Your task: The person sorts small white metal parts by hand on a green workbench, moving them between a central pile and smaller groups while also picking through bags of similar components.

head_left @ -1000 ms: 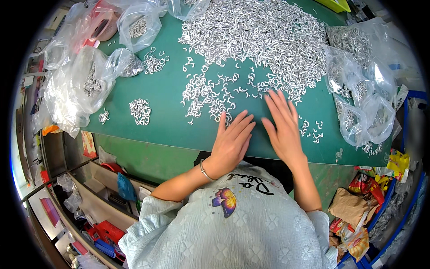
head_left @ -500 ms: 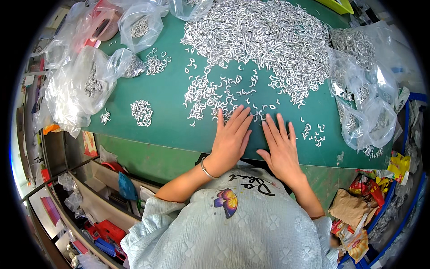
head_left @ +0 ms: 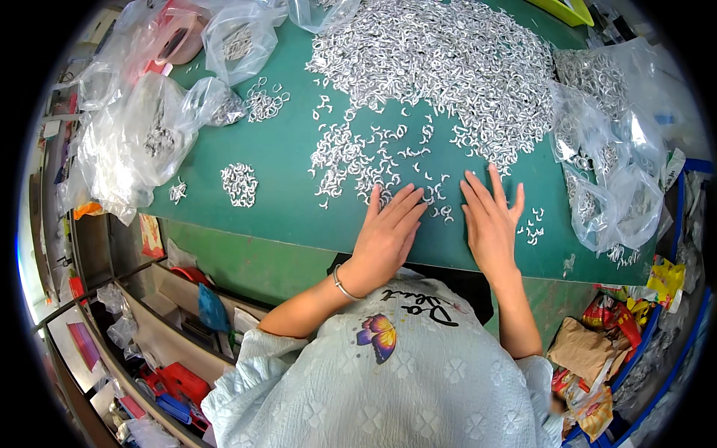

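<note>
A big heap of small silver metal hook-shaped parts (head_left: pixel 441 67) covers the far middle of a green table (head_left: pixel 291 201). Scattered parts (head_left: pixel 366 160) trail from it toward me. My left hand (head_left: pixel 388 235) lies flat, palm down, near the table's front edge, its fingertips at the nearest loose parts. My right hand (head_left: pixel 489 220) lies flat beside it, fingers spread, with a few parts (head_left: pixel 532 228) to its right. Neither hand holds anything. A thin bracelet (head_left: pixel 342 284) circles my left wrist.
Clear plastic bags with more silver parts sit at the left (head_left: pixel 142 142), back left (head_left: pixel 239 41) and right (head_left: pixel 605 157). A small separate pile (head_left: pixel 239 184) lies left of my hands. Shelves with red and blue items (head_left: pixel 179 373) stand below the table's left; snack wrappers (head_left: pixel 597 351) at right.
Both hands slid toward me across the table and then forward again a little, staying flat; several loose parts near the fingertips have shifted.
</note>
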`<state>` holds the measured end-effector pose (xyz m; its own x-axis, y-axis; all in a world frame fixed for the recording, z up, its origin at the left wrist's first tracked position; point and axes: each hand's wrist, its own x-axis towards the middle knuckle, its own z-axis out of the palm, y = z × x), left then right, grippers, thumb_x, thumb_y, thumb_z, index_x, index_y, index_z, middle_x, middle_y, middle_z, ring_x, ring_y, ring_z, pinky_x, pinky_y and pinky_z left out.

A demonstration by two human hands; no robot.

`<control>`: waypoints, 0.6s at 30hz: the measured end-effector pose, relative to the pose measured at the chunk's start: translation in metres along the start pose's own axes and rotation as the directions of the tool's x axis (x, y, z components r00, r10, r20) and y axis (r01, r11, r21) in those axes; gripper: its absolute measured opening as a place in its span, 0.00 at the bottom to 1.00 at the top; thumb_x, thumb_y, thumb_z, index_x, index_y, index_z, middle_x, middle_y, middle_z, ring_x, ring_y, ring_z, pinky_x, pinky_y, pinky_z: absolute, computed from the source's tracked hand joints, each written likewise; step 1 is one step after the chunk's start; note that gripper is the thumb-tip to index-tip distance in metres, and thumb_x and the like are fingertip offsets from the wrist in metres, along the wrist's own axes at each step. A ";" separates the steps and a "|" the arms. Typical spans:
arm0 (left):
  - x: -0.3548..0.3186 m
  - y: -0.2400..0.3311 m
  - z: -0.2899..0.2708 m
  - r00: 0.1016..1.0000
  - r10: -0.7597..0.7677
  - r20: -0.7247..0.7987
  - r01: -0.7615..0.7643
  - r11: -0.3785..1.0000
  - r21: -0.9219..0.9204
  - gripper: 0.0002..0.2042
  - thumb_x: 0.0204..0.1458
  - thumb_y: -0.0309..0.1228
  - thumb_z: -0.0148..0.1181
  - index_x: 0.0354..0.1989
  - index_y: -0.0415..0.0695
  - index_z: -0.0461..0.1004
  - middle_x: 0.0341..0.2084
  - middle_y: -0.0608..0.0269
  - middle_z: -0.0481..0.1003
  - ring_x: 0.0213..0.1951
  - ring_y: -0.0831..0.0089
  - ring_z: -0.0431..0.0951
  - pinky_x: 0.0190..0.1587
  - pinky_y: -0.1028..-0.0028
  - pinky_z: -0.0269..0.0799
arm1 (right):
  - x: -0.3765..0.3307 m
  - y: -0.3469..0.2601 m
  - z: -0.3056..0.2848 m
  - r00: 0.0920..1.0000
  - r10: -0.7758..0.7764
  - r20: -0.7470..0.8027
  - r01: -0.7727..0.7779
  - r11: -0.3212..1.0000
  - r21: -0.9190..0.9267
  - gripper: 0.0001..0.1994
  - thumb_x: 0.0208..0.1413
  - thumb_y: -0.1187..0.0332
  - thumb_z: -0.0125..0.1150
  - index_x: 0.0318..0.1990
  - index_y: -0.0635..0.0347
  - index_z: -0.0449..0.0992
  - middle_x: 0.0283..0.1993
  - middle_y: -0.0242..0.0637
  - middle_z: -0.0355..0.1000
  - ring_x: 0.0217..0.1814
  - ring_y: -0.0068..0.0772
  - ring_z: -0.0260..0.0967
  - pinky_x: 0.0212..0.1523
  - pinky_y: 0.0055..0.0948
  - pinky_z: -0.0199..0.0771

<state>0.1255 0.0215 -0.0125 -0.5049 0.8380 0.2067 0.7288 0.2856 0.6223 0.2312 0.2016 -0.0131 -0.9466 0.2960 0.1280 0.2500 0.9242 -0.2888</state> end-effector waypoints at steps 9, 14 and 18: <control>-0.004 -0.002 -0.010 0.986 -0.082 -0.145 0.056 0.983 -0.177 0.17 0.49 0.16 0.58 0.49 0.41 0.74 0.51 0.56 0.73 0.56 0.58 0.72 0.65 0.50 0.54 | 0.007 0.012 0.015 0.957 0.009 -0.290 0.013 0.997 0.073 0.07 0.52 0.77 0.60 0.38 0.56 0.77 0.41 0.31 0.71 0.51 0.35 0.68 0.60 0.46 0.52; -0.006 0.014 -0.011 0.896 -0.422 0.139 0.351 0.481 -0.803 0.15 0.56 0.19 0.55 0.53 0.38 0.72 0.46 0.58 0.76 0.46 0.73 0.76 0.49 0.74 0.71 | 0.005 -0.026 -0.014 0.969 0.155 -0.191 -0.031 0.848 0.529 0.04 0.53 0.78 0.59 0.36 0.60 0.77 0.34 0.34 0.72 0.42 0.34 0.69 0.51 0.33 0.60; -0.002 0.019 -0.008 0.869 -0.428 0.250 0.419 0.367 -0.830 0.14 0.56 0.21 0.59 0.51 0.37 0.74 0.40 0.61 0.78 0.39 0.79 0.76 0.42 0.78 0.73 | -0.001 -0.043 -0.009 0.974 0.182 0.137 -0.217 0.558 0.801 0.02 0.55 0.80 0.58 0.36 0.66 0.75 0.34 0.33 0.72 0.42 0.24 0.68 0.44 0.23 0.66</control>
<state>0.1366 0.0213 0.0053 -0.6349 0.7219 -0.2753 -0.3284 0.0703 0.9419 0.2228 0.1634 0.0076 -0.9043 0.4230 -0.0583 0.1819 0.2582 -0.9488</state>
